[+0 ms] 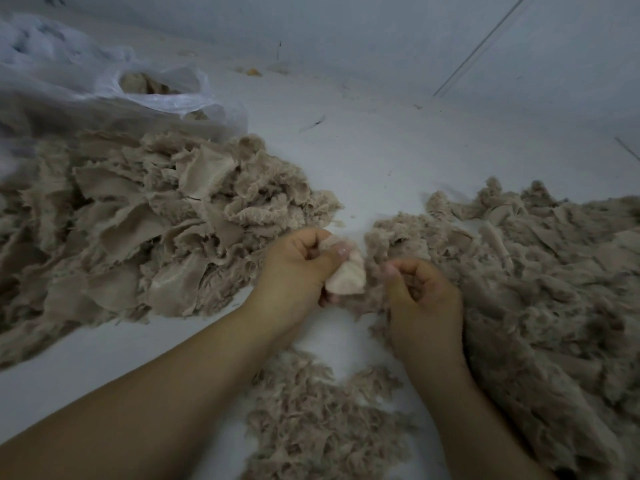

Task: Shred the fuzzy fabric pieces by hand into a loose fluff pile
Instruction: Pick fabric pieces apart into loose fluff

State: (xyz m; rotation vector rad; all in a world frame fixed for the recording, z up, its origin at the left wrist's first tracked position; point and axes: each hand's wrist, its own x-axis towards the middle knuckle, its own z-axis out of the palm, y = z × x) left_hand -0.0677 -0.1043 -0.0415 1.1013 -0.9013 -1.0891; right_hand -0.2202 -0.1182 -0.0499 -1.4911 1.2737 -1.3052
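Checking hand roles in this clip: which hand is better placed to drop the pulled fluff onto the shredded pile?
Right. The right hand pinches a tuft and already sits against the fluff pile on its side. The left hand grips the fabric piece, nearer the unshredded heap.

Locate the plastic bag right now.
Head view, upper left: the plastic bag lies on the floor just behind the pile of unshredded fabric pieces, its open mouth showing more fabric inside.

bare forearms, no sleeves; short nails; left grip (298, 265), right grip (422, 292).
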